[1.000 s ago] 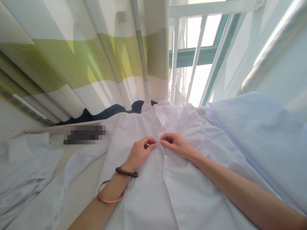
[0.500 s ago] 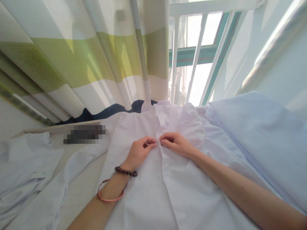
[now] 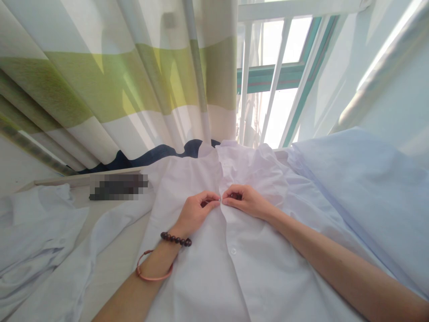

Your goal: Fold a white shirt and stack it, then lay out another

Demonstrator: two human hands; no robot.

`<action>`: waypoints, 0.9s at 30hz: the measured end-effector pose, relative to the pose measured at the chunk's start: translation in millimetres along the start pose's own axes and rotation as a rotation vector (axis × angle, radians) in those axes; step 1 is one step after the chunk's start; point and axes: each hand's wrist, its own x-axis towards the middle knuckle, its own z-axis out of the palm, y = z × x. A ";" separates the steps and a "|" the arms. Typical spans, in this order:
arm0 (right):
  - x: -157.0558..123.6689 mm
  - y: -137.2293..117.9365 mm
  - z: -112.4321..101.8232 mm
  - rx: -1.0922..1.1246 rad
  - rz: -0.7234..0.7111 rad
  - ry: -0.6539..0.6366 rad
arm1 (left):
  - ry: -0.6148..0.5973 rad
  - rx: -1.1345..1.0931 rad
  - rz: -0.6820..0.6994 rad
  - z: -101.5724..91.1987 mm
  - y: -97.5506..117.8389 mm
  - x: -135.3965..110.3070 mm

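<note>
A white button-up shirt (image 3: 201, 277) lies spread flat in front of me, collar end toward the window. My left hand (image 3: 196, 212) pinches the left edge of the shirt's front opening, fingers curled shut. My right hand (image 3: 246, 201) pinches the right edge, its fingertips touching those of the left at the placket. One fastened white button (image 3: 233, 251) shows lower on the placket. My left wrist carries a dark bead bracelet (image 3: 176, 240) and a copper bangle (image 3: 152, 273).
A pale blue garment (image 3: 368, 197) lies to the right, another white garment (image 3: 30, 241) is bunched at the left. A striped green and white curtain (image 3: 117, 80) hangs behind, beside a barred window (image 3: 278, 76). A blurred dark object (image 3: 119, 186) rests on the ledge.
Both hands stay pinched at the placket; the fingertips have drawn slightly closer together. Nothing else has moved.
</note>
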 end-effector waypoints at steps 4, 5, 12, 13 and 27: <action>-0.8 -2.8 -0.2 0.007 0.012 -0.015 | 0.037 0.045 0.026 1.4 -0.1 -1.3; -1.0 -3.2 -0.2 0.004 0.015 -0.019 | 0.044 0.070 0.035 1.8 0.4 -1.7; -0.6 -2.4 0.9 -0.051 -0.010 -0.024 | -0.007 0.182 0.106 4.6 3.0 -3.9; -0.4 -1.9 1.2 -0.055 -0.014 -0.021 | -0.023 0.195 0.118 5.1 1.9 -4.1; -1.0 -3.0 1.4 -0.038 0.002 -0.035 | -0.095 0.156 0.116 0.5 3.2 -2.7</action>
